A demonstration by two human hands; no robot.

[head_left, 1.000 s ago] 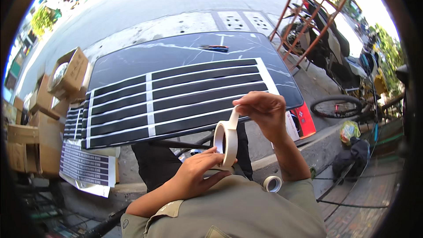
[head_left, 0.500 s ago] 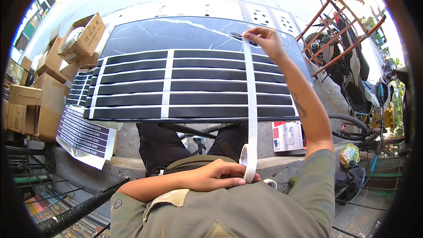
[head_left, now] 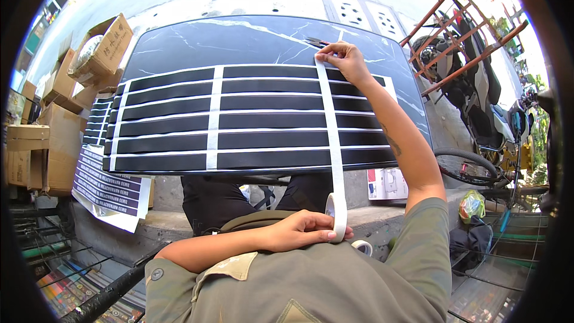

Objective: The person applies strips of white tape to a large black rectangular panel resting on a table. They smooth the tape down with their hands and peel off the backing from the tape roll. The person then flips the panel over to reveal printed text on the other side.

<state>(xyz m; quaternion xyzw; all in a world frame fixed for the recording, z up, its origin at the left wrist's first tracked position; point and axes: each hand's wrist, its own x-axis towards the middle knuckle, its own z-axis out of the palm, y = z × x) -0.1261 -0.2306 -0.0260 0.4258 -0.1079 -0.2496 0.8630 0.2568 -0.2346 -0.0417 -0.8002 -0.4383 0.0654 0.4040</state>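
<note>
My left hand (head_left: 304, 229) is closed around a roll of white tape (head_left: 338, 218) close to my body. From that roll a long white tape strip (head_left: 328, 113) runs up across several black strips with white gaps (head_left: 272, 121) on the table. My right hand (head_left: 347, 61) pinches the strip's far end between thumb and fingers, near the far edge of the black strips. Another white tape band (head_left: 214, 116) crosses the black strips further left. Just beyond my right hand lies a small dark cutting tool (head_left: 317, 42), partly hidden.
The dark marble-patterned table (head_left: 239, 42) fills the middle. Cardboard boxes (head_left: 103, 49) are stacked at the left, beside printed striped sheets (head_left: 110, 182). A rusty metal frame (head_left: 445, 42) and a bicycle wheel (head_left: 466, 166) stand at the right. A second tape roll (head_left: 362, 247) rests near my body.
My right hand has moved slightly left and nearer with the strip's end. The strip has shifted left over the black strips. My left hand still holds the roll in nearly the same place.
</note>
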